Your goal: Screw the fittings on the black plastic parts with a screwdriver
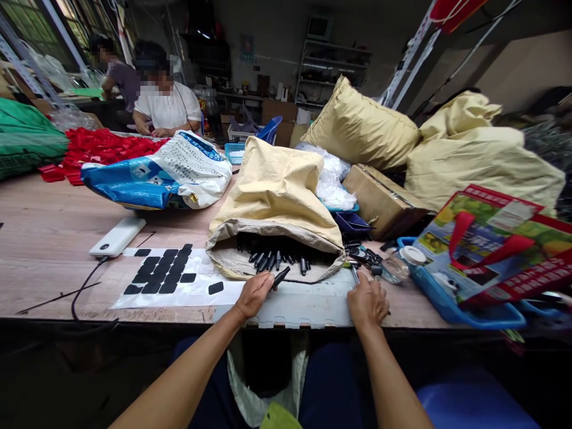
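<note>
My left hand is closed on a short black pen-like tube, held at a slant just before the mouth of an open yellow woven sack. Several similar black tubes lie inside that sack, most of them in shadow. My right hand rests curled at the right of a grey mat. From its fingers a slim silvery rod sticks out; its kind is unclear. A dark tip shows below that hand.
Left lie black rounded patches on white paper and a white power bank with cable. A blue-white bag stands behind. At right are small black parts, a glass jar and a blue tray. Two people sit farther back.
</note>
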`<state>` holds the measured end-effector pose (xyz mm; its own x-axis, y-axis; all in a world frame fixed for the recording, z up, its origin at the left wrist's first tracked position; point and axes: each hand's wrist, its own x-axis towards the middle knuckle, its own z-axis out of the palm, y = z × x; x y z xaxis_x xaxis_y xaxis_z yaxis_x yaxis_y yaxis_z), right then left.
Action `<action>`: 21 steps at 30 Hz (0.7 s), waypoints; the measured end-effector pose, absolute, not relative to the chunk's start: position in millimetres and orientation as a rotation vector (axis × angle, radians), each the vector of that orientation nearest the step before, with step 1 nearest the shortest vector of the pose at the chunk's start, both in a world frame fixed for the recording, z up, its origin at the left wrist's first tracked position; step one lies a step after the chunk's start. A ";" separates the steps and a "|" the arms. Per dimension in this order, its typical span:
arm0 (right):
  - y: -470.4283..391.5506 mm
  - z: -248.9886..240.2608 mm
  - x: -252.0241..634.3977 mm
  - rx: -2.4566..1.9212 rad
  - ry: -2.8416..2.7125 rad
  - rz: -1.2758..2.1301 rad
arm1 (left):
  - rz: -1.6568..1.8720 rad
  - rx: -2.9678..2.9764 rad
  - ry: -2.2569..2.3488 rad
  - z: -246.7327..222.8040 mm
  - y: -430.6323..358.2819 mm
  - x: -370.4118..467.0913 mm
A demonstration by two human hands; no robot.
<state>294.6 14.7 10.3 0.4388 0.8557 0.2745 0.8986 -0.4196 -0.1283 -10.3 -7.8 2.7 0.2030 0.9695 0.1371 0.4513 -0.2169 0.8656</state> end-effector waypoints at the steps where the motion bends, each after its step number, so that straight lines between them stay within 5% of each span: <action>1: 16.3 6.6 292.2 -2.415 -1.522 -0.290 | 0.938 1.789 1.328 2.7 -8.1 -10.4; 16: 19.8 -5.1 290.1 -2.354 -1.584 -0.434 | 0.895 1.991 1.188 27.9 -53.0 -1.4; 21: 19.8 -5.4 290.1 -2.344 -1.608 -0.413 | 0.399 2.005 1.210 -13.6 -133.4 2.1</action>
<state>290.1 19.8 -5.4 0.3442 0.8588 0.3794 0.9353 -0.3488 -0.0590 2.1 -133.4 -13.6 0.5053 0.8560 -0.1090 0.6233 -0.2746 0.7322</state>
